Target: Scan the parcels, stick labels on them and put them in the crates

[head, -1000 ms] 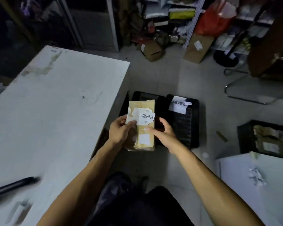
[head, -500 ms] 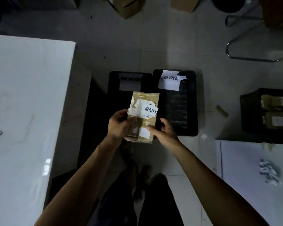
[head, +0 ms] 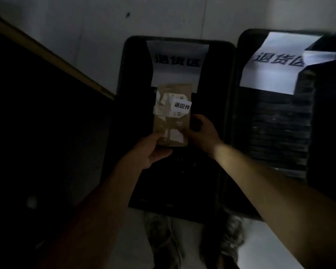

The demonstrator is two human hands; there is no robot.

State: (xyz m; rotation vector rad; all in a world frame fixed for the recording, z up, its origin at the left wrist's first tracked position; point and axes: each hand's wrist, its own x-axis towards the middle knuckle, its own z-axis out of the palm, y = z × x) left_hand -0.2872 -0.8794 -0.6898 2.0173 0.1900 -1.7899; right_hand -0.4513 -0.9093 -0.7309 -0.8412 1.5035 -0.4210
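Note:
A brown cardboard parcel [head: 172, 117] with white stickers, one of them a label [head: 181, 107] printed in black characters, is low inside the left black crate [head: 124, 78]. My left hand [head: 153, 148] grips its near left corner. My right hand [head: 201, 133] holds its right edge with curled fingers. A white paper sign [head: 177, 63] hangs on the crate's far wall, right behind the parcel. Whether the parcel touches the crate floor is too dark to tell.
A second black crate [head: 239, 113] with its own white sign [head: 273, 65] stands touching on the right. The dark underside of a table with a wooden edge [head: 50, 55] fills the left. My shoes [head: 163, 239] are on the pale floor just before the crates.
I have bent down close over the crates. Both hands have carried the parcel forward and down into the left crate. The view has grown much darker.

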